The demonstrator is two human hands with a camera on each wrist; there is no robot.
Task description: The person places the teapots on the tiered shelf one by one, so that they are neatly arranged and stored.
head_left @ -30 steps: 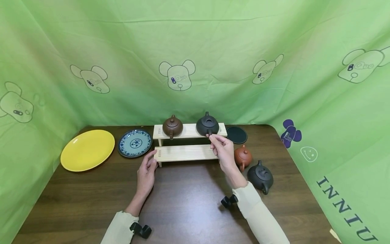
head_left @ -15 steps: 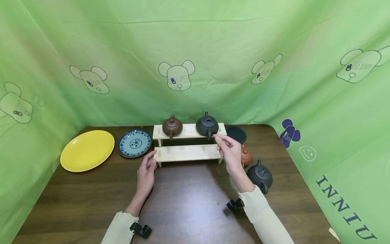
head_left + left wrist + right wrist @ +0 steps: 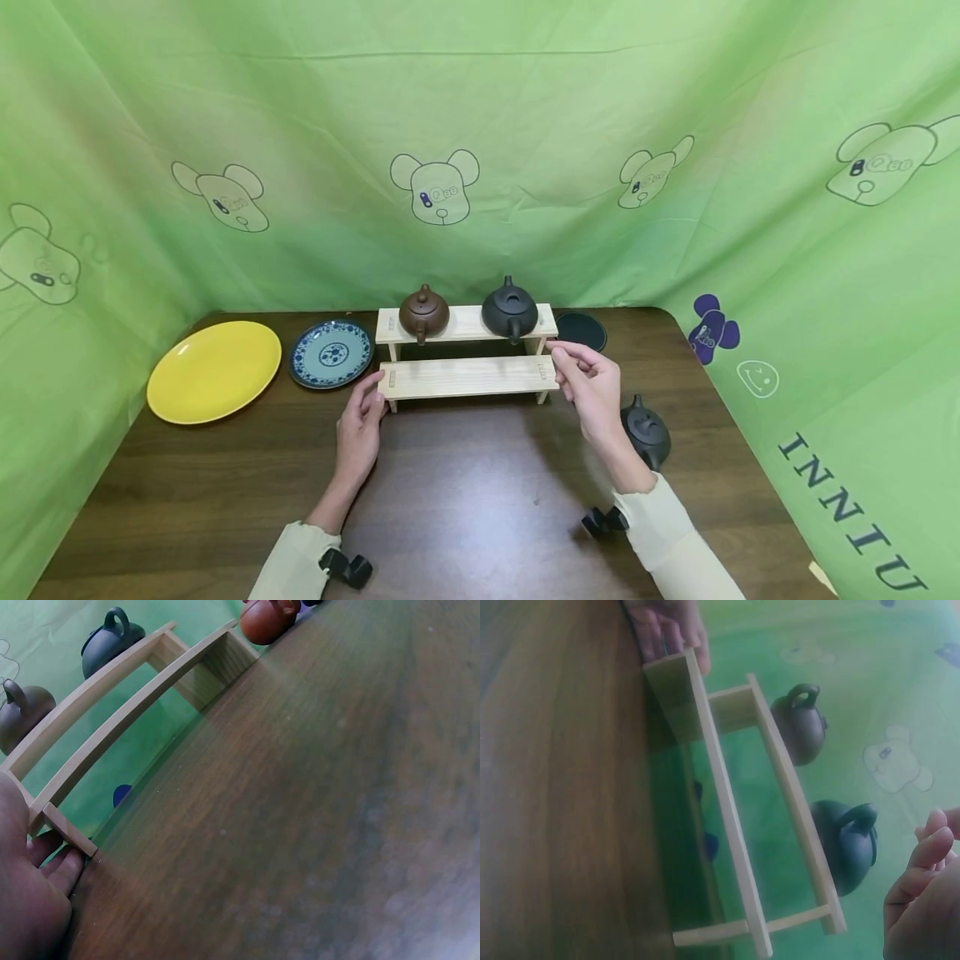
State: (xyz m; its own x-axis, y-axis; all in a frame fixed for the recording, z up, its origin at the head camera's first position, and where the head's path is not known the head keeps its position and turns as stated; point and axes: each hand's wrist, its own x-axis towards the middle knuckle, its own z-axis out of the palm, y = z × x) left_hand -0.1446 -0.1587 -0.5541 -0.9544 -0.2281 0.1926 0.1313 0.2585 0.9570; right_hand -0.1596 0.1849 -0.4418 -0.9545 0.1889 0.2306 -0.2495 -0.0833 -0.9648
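Note:
My left hand [image 3: 358,429] grips the left end of the lower tier of a pale wooden two-tier stand [image 3: 465,377]; fingers curl round its leg in the left wrist view. On the upper tier stand a brown teapot [image 3: 424,315] at left and a black teapot [image 3: 510,308] at right. My right hand [image 3: 596,400] hovers by the stand's right end, fingers loosely bent, with nothing in them. Behind it in the head view, a reddish teapot [image 3: 266,621] is hidden, though the left wrist view shows it. Another dark teapot [image 3: 647,429] is partly covered by the right hand.
To the left lie a yellow oval plate [image 3: 213,371] and a blue patterned plate [image 3: 332,354]. A black round disc [image 3: 582,332] sits behind the right hand. Green cloth [image 3: 442,92] surrounds the wooden table [image 3: 465,517] at the back and sides.
My right hand has left the black teapot's handle on the upper tier and moved right and toward me, now covering the reddish teapot. The left hand stays at the stand.

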